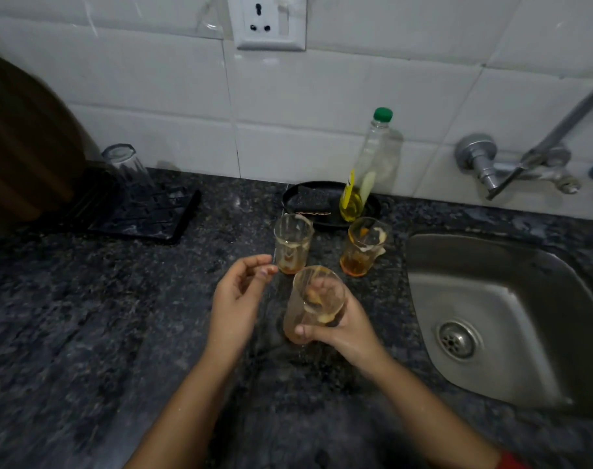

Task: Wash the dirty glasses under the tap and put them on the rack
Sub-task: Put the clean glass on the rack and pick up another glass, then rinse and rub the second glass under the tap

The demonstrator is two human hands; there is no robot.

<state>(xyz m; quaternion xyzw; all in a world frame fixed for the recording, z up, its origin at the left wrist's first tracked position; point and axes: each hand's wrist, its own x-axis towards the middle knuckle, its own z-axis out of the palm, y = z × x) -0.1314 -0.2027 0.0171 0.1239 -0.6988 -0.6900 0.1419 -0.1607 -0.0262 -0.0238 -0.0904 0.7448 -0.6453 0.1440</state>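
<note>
My right hand point(346, 328) grips a dirty glass point(313, 302) smeared with orange residue, held tilted just above the dark granite counter point(85, 316). My left hand point(239, 292) hovers beside it with fingers loosely curled, holding nothing. Two more dirty glasses stand upright behind: one point(292, 243) near my left fingertips, another point(364, 247) closer to the sink. A clean glass point(127, 167) stands upside down on the black rack point(146, 214) at the far left. The tap point(525, 164) juts from the tiled wall at the right.
A steel sink point(491, 299) with a drain sits at the right. A black dish point(322, 204) against the wall holds a scrub pad and a green-capped bottle of yellow liquid point(368, 174). A brown board point(21, 137) leans at far left. A wall socket point(269, 22) is above.
</note>
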